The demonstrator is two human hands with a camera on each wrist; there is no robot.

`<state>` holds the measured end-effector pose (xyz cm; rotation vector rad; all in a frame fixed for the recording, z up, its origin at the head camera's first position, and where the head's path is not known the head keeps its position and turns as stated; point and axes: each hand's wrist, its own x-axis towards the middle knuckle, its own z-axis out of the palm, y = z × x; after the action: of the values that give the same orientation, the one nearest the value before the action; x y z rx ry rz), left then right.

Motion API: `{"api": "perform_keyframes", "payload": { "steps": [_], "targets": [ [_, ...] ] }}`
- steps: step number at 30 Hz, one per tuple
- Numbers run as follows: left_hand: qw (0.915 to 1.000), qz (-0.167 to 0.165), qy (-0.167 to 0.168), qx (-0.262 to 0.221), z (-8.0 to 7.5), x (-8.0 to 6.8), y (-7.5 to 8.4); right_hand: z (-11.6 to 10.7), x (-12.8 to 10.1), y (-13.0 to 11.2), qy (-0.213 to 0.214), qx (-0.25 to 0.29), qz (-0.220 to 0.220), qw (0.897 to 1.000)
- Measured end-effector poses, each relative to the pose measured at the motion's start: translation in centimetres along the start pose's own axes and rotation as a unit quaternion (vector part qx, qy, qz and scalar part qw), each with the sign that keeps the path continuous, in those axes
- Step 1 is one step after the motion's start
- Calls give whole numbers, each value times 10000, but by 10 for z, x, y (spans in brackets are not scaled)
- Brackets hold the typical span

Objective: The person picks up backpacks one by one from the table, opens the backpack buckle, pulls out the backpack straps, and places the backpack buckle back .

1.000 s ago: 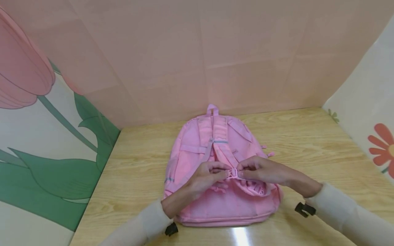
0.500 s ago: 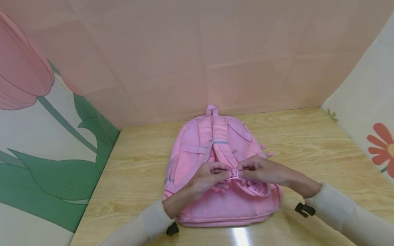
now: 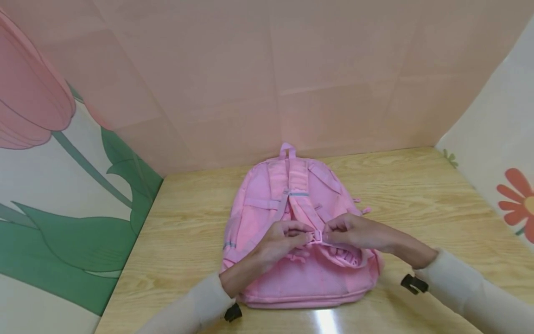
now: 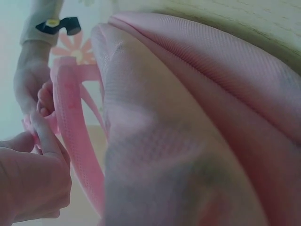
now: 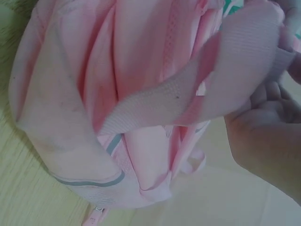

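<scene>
Lying flat on the wooden desk (image 3: pixel 417 195), straps up, the pink backpack (image 3: pixel 271 204) sits near the back wall. Both hands meet over its middle: the left hand (image 3: pixel 278 241) and the right hand (image 3: pixel 354 233) each pinch one side of the small pink buckle (image 3: pixel 316 237) with curled fingers, shoulder straps (image 3: pixel 298 185) bunched beneath.

Soft, even light fills the head view, with a white glare patch on the table (image 3: pixel 325 320) at the bottom centre. Edges bend slightly. Both wrist views are dim, hazy and blurred up close.
</scene>
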<state>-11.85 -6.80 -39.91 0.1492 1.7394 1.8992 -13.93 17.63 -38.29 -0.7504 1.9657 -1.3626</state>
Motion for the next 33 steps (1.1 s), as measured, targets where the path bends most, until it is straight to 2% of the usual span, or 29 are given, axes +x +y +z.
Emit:
{"api": "perform_keyframes", "payload": {
  "steps": [6, 13, 26, 33],
  "targets": [
    [10000, 5, 6, 28, 0, 1, -1, -2, -1, -1, -156, 55, 107, 9998],
    [10000, 42, -44, 17, 0, 2, -2, 0, 0, 1, -316, 288, -210, 9989],
    [9999, 66, -123, 50, 2, 0, -1, 1, 1, -1, -304, 157, -341, 9988],
    [9999, 82, -86, 23, 3, 0, -1, 0, 1, -1, -271, 188, -276, 9991]
  ]
}}
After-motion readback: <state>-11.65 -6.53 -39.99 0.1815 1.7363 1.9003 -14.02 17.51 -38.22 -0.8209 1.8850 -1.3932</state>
